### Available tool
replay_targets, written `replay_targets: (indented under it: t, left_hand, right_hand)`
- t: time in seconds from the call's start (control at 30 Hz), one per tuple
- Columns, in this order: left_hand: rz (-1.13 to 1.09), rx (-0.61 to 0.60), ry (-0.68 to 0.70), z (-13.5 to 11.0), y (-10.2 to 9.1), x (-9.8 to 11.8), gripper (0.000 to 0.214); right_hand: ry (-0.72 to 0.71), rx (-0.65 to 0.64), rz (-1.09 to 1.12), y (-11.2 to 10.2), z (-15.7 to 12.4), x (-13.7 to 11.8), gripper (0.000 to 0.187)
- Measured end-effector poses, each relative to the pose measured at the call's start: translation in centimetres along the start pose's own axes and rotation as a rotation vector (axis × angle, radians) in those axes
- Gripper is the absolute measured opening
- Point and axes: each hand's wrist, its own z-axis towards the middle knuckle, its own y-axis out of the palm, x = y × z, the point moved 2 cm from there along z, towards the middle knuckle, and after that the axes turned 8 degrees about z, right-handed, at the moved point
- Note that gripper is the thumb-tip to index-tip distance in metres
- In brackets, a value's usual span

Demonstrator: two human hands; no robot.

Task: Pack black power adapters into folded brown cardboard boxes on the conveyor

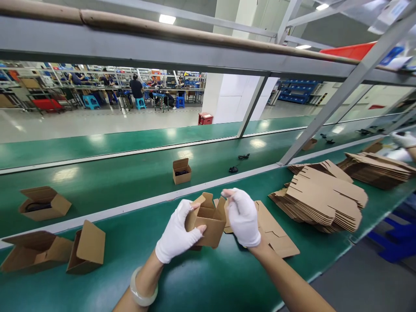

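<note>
A small brown cardboard box [211, 229], partly folded with its top flaps standing up, is in front of me above the green bench. My left hand [178, 232], in a white glove with bare fingertips, grips the box's left side, thumb on the near wall. My right hand [242, 216], gloved the same way, has its fingers curled at the raised right flap. Its thumb is mostly hidden. Beneath the right hand lies a flat cardboard blank [276, 234], partly covered by hand and box.
Stacked cardboard blanks [318, 195] lie to the right. Opened boxes [87, 247] stand at left. Beyond the white rail, the green belt [130, 173] carries boxes with black contents [182, 173] and black cables [238, 162]. Metal struts [338, 86] slant overhead. A co-worker's gloved hand [404, 139] is far right.
</note>
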Motion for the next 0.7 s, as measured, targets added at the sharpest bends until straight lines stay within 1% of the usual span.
replay_targets:
  t: [0.03, 0.07, 0.13, 0.17, 0.2, 0.23, 0.3, 0.4, 0.47, 0.53, 0.6, 0.7]
  left_hand:
    - [-0.005, 0.016, 0.018, 0.0, 0.0, 0.0, 0.044]
    - [-0.007, 0.027, 0.031, 0.0, 0.1, 0.0, 0.046]
    - [0.003, 0.047, 0.048, 0.0, 0.3, 0.2, 0.051]
    - [0.017, 0.055, 0.055, 0.0, 0.3, 0.3, 0.054]
    - [0.032, 0.059, 0.062, 0.0, 0.4, 0.3, 0.057]
    - [0.045, 0.061, 0.069, 0.0, 0.4, 0.4, 0.06]
    - [0.065, 0.055, 0.083, 0.0, 0.4, 0.6, 0.062]
    - [0.09, 0.032, 0.105, -0.1, 0.4, 0.6, 0.063]
    - [0.113, 0.009, 0.127, -0.2, 0.4, 0.6, 0.061]
    - [0.131, -0.02, 0.154, -0.2, 0.4, 0.6, 0.054]
    - [0.145, -0.055, 0.168, 0.0, 0.4, 0.5, 0.042]
    - [0.153, -0.068, 0.159, 0.2, 0.2, 0.5, 0.025]
  right_hand:
    - [0.115, 0.02, 0.098, -0.1, 0.1, 0.6, 0.032]
    - [0.234, -0.032, 0.223, 0.1, 0.1, 1.2, 0.034]
    - [0.43, -0.252, 0.479, 0.9, -0.2, 2.1, 0.039]
    - [0.493, -0.351, 0.577, 1.4, -0.4, 2.2, 0.04]
    - [0.53, -0.414, 0.645, 1.8, -0.6, 2.2, 0.041]
    - [0.556, -0.447, 0.699, 2.1, -0.7, 2.1, 0.043]
    - [0.615, -0.484, 0.823, 2.6, -1.0, 1.6, 0.046]
    - [0.738, -0.55, 1.094, 3.1, -1.1, 0.7, 0.043]
    - [0.785, -0.553, 1.188, 3.3, -1.2, 0.5, 0.041]
    - [0.813, -0.522, 1.193, 3.5, -1.3, 0.8, 0.037]
    - [0.836, -0.493, 1.168, 3.7, -1.5, 1.1, 0.033]
    - [0.818, -0.483, 1.114, 3.7, -1.3, 1.2, 0.029]
